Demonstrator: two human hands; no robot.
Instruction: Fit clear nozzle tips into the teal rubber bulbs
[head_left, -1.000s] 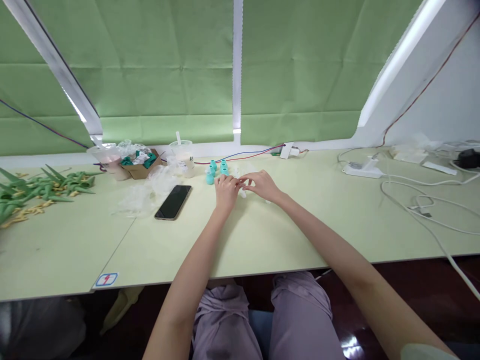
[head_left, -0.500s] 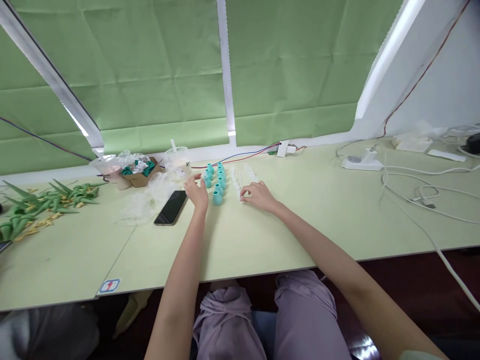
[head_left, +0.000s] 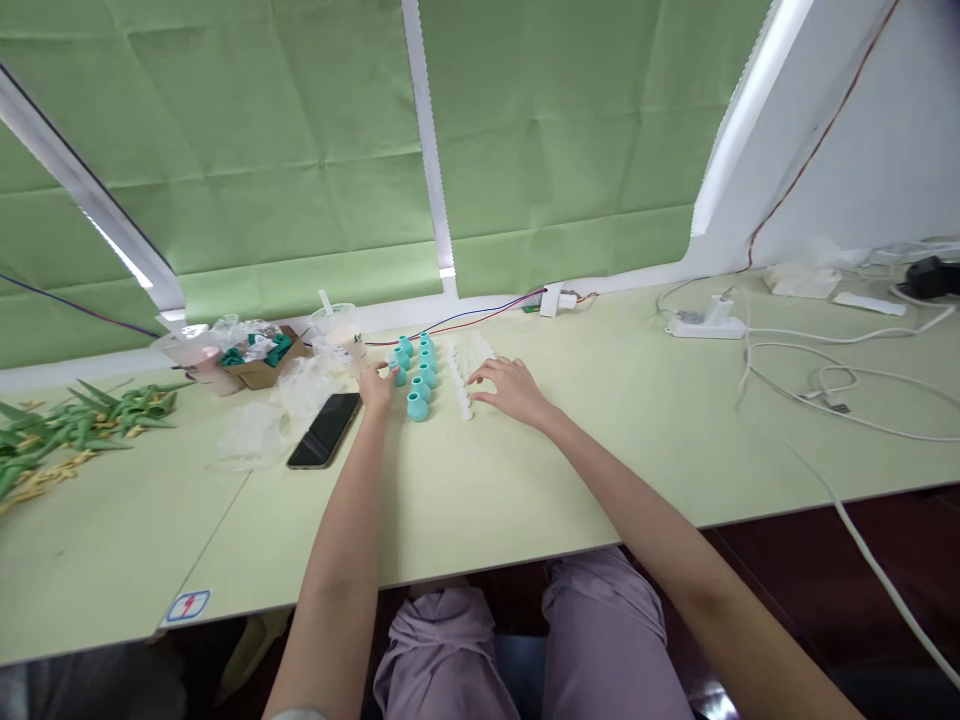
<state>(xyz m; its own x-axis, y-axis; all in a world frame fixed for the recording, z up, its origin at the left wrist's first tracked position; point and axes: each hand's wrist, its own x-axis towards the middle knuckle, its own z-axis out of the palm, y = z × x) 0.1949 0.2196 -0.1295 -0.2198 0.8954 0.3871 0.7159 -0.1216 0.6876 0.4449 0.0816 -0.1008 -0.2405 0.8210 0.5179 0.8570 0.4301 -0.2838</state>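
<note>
From the head camera, both bare forearms reach forward over the pale green worktop (head_left: 525,500). The left hand (head_left: 377,385) lies at the left edge of a cluster of small teal pots (head_left: 420,372), which stand upright in two short rows near the far side of the worktop. Its fingers (head_left: 388,370) are curled right against one of the pots, but whether they actually grip it cannot be told. The right hand (head_left: 510,388) rests palm down just right of a row of tiny white pieces (head_left: 459,380), its fingers spread and loose, holding nothing, with the tips at the row.

A dark phone (head_left: 324,430) lies flat just left of the left hand, beside a crumpled plastic bag (head_left: 255,430). Further left are a cardboard box (head_left: 259,370) and a cup (head_left: 336,322). A power strip (head_left: 697,325) with cables (head_left: 825,400) lies well apart to the right.
</note>
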